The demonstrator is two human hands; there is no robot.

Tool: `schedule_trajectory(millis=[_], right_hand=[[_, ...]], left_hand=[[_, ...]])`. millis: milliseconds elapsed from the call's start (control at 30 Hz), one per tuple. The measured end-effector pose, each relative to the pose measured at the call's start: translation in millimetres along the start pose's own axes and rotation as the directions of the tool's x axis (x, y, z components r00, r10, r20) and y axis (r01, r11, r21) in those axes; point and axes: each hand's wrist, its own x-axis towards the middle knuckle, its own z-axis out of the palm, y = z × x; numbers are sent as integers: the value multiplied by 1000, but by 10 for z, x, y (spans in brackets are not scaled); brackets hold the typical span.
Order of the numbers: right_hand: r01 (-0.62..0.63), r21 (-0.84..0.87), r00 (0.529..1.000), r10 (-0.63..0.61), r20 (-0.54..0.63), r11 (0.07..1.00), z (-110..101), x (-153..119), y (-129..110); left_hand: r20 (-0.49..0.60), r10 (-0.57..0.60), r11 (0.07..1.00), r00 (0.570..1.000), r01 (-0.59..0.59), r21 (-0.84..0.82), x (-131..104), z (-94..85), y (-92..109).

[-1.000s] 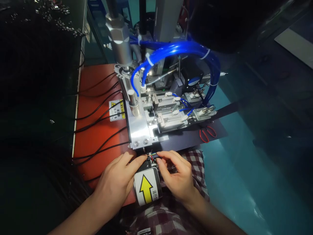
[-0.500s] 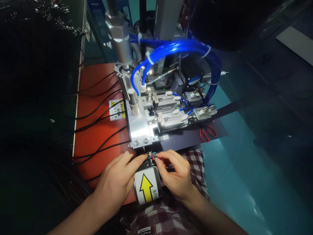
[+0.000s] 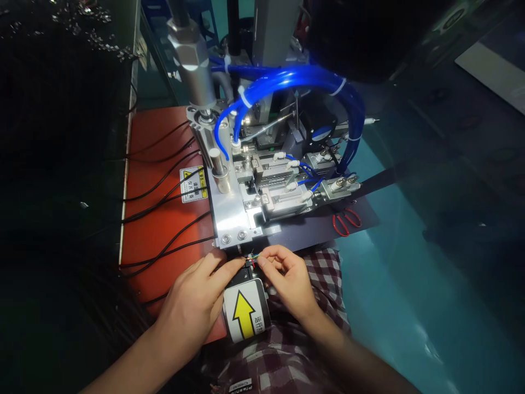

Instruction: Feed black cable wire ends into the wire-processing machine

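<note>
Several thin coloured wires (image 3: 253, 256) fan out between my two hands at the front of a metal machine. My left hand (image 3: 199, 287) is closed, its thumb and index fingertips pressed together where the wires emerge. The cable inside its grip is mostly hidden. My right hand (image 3: 289, 276) pinches the free wire ends between thumb and index finger, its other fingers curled. Just below the fingertips sits a small black fixture (image 3: 241, 274). Under that is a rounded white label with a yellow arrow (image 3: 245, 314).
Behind my hands stands the machine's metal plate (image 3: 233, 219) with pneumatic cylinders and blue air hoses (image 3: 295, 79). Black cables (image 3: 168, 200) cross the orange-red mat (image 3: 151, 131) on the left. Red-handled scissors (image 3: 346, 221) lie at the right edge. Checked cloth (image 3: 283, 355) covers my lap.
My right hand has shifted slightly up and left, from beside the black fixture onto the coloured wires. My left hand keeps its grip. The whole view has shifted a little.
</note>
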Motion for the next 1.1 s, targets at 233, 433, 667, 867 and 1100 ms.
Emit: schedule_trajectory(millis=[233,433,667,867,1100], right_hand=[[3,-60,999,-5,-39,998,-30,-78,-96],[74,-138,995,-82,-54,988,-34,-165,-105],[140,-229,986,-157,-58,963,-39,-181,-66],[47,-102,999,-49,-21,994,-29,-189,-89],[146,-274,986,-163,-42,951,-52,-257,-55]], left_hand=[[17,-10,1000,1000,10,-4,11,-13,8],[11,-3,1000,1000,3,5,27,-15,9],[-2,11,1000,1000,-11,12,25,-15,12],[3,27,999,1000,-27,23,48,-36,24],[7,39,999,999,-39,28,69,-62,48]])
